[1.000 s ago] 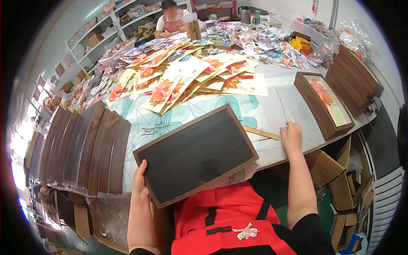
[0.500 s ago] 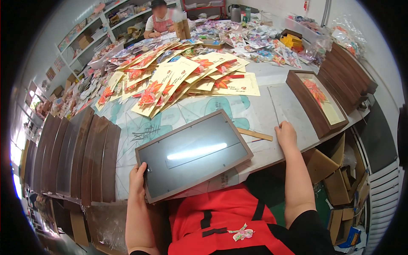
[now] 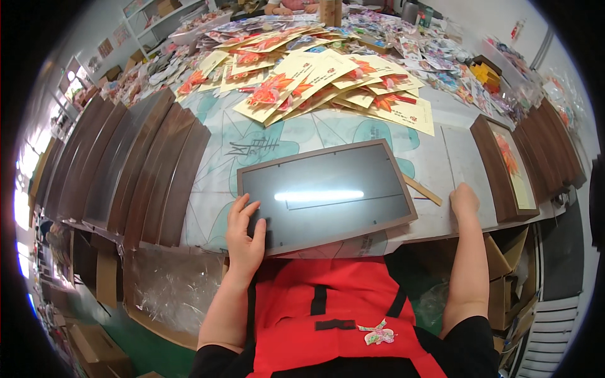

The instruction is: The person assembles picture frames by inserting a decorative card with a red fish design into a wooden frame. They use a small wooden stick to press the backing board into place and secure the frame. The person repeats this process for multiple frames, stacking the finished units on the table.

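1. The dark-backed frame [image 3: 328, 217] is lying aslant at the near edge of the table [image 3: 201, 208]; white glare is hiding part of its panel.
2. The left hand [image 3: 247, 236] is resting on the frame's left end, fingers and thumb spread.
3. The right hand [image 3: 465, 200] is resting on the table, apart from the frame, its fingers curled; its fingertips are hiding, so whether they are pinching anything cannot be told.
4. A wooden stick [image 3: 425, 192] is poking out past the frame's right end.
5. Farther right, a deep brown box [image 3: 491, 170] is holding a flower picture [image 3: 512, 167].
6. Brown frames [image 3: 142, 170] are standing in a row at left.
7. Beyond, flower cards [image 3: 328, 82] are overlapping, partly covering one another.
8. Below, a cardboard carton [image 3: 151, 326] is holding crumpled clear plastic [image 3: 179, 290].
9. The top edge is cutting off another person [image 3: 291, 5].
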The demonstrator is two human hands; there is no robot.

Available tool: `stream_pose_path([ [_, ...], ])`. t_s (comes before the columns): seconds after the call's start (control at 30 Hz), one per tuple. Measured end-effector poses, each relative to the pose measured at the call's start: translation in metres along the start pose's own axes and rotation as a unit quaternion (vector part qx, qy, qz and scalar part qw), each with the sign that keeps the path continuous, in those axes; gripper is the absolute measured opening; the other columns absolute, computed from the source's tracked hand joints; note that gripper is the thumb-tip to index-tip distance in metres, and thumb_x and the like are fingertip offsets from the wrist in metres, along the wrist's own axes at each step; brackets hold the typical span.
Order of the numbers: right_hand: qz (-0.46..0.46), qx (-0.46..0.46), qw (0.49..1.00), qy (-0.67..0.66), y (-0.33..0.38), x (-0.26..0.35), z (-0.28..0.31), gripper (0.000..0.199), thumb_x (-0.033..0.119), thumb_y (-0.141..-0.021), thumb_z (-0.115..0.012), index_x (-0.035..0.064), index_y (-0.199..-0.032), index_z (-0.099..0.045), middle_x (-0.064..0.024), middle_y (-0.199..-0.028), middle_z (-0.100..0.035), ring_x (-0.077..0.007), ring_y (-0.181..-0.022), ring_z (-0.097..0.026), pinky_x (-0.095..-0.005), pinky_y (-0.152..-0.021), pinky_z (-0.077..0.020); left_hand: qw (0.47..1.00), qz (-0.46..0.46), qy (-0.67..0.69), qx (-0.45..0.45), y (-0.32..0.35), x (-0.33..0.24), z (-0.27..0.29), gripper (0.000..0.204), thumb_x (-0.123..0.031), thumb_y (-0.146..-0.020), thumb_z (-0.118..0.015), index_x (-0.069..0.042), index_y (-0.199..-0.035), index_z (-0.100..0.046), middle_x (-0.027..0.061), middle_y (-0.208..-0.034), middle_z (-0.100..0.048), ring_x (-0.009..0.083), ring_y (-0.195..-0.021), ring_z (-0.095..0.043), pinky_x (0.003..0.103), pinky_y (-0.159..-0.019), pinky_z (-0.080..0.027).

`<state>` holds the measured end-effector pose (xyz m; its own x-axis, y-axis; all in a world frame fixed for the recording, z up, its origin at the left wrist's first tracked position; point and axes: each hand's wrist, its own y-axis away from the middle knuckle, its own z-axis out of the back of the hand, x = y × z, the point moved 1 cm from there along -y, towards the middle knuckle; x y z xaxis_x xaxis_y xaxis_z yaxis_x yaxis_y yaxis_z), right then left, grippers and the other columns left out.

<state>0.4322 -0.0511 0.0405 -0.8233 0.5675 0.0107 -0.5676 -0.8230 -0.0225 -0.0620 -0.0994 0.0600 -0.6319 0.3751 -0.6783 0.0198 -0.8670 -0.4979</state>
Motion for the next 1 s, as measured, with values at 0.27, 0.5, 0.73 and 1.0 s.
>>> stream_pose_path([
  [0.27,0.009,-0.135,0.892,-0.432,-0.013,-0.039,-0.025,0.021,0.02,-0.093,-0.049,-0.0005,-0.097,-0.054,-0.0113,-0.076,-0.06,-0.0249,-0.07,-0.059,-0.0388,-0.067,-0.0474,0.996,0.033,0.072,-0.033,0.001,0.008,-0.001,0.025,0.001,-0.085,-0.051,0.0,-0.109,-0.06,0.0179,-0.119,-0.058,0.0309,-0.109,-0.056,0.035,-0.093,-0.043],
  [0.5,0.082,-0.085,0.709,-0.695,0.052,0.027,-0.02,0.029,0.025,-0.099,-0.043,0.0004,-0.096,-0.058,-0.0035,-0.081,-0.057,-0.012,-0.074,-0.054,-0.0277,-0.072,-0.0451,0.998,0.028,0.055,-0.018,0.0,0.008,0.0,0.024,-0.002,-0.085,-0.052,0.0,-0.108,-0.06,0.0172,-0.119,-0.058,0.0311,-0.109,-0.056,0.036,-0.093,-0.043],
  [0.73,0.146,-0.088,0.79,-0.59,0.081,0.048,0.012,0.029,0.023,-0.1,-0.044,0.0003,-0.097,-0.061,-0.0057,-0.082,-0.06,-0.0141,-0.077,-0.057,-0.0274,-0.073,-0.0464,0.998,0.025,0.058,-0.017,0.001,0.008,0.0,0.024,-0.003,-0.085,-0.053,0.0,-0.107,-0.06,0.0167,-0.116,-0.059,0.0321,-0.107,-0.055,0.036,-0.092,-0.043],
  [1.0,0.387,0.25,0.651,-0.603,0.186,0.173,0.048,0.023,0.018,-0.1,-0.044,-0.0001,-0.092,-0.057,-0.0076,-0.082,-0.06,-0.0145,-0.076,-0.058,-0.0274,-0.072,-0.0477,1.0,0.002,0.019,-0.005,-0.001,0.008,-0.002,0.024,-0.002,-0.084,-0.053,0.001,-0.107,-0.06,0.0166,-0.114,-0.06,0.0318,-0.107,-0.056,0.036,-0.092,-0.043],
])
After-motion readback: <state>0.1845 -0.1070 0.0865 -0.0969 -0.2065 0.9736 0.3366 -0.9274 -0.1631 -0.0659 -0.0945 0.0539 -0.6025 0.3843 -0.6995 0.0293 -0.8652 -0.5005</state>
